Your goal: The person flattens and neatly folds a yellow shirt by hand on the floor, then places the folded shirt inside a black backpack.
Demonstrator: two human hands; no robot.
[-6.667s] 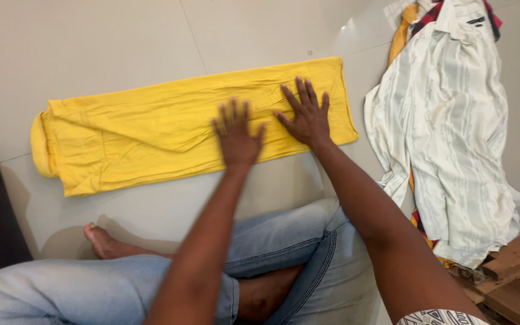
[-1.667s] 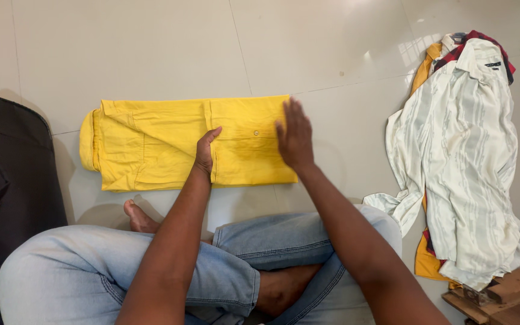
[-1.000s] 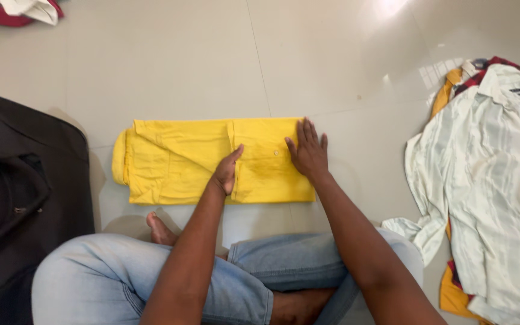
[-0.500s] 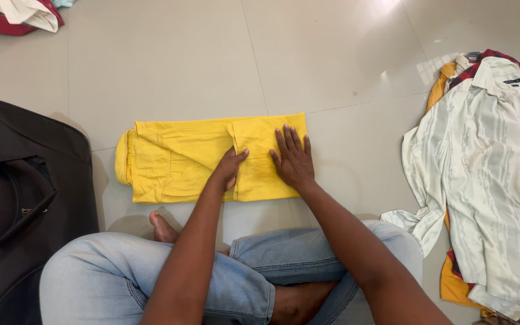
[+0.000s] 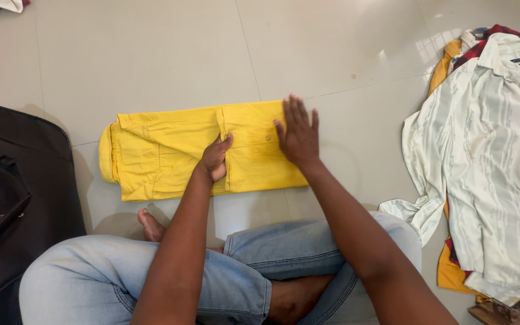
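The left hand point(image 5: 215, 159) is resting on the folded yellow garment point(image 5: 170, 153), its fingers point(image 5: 222, 146) curled loosely and pressing along a vertical fold near the cloth's middle, pinching nothing that I can make out. The right hand point(image 5: 299, 135) is lying flat at the garment's 3 o'clock end, its fingers point(image 5: 296, 111) spread open and pointing toward 12 o'clock, the palm half on the cloth and half over its right edge. The garment is stretching out lengthwise from 9 to 3 o'clock, directly ahead of the person's crossed legs in light blue jeans point(image 5: 151, 283), with a bare foot point(image 5: 148, 224) poking out just below the cloth's lower edge.

Out at 3 o'clock, well apart from the hands, a crumpled pale striped shirt point(image 5: 482, 156) is lying on top of other clothes in mustard and red check. At 9 o'clock a black bag point(image 5: 13, 198) is sitting near the garment's rolled end. Everything is lying on a pale tiled floor point(image 5: 151, 54) that is catching glare near 1 o'clock.
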